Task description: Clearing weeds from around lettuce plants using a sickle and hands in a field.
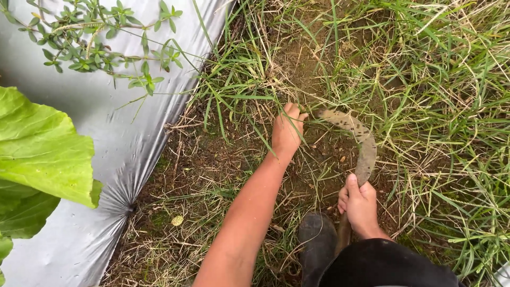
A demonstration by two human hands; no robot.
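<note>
My left hand (287, 131) reaches forward to the ground and is closed around a tuft of grass (260, 109) at its base. My right hand (359, 204) grips the wooden handle of a curved sickle (360, 142). Its mud-caked blade arcs up and left, and the tip lies just right of my left hand's fingers. Bare brown soil shows under and around both hands.
A grey plastic mulch sheet (114, 138) covers the ground on the left, with a large green leaf (40, 154) and a small-leaved plant (95, 40) over it. Thick green grass (446, 122) fills the right side. My dark boot (317, 242) stands at the bottom centre.
</note>
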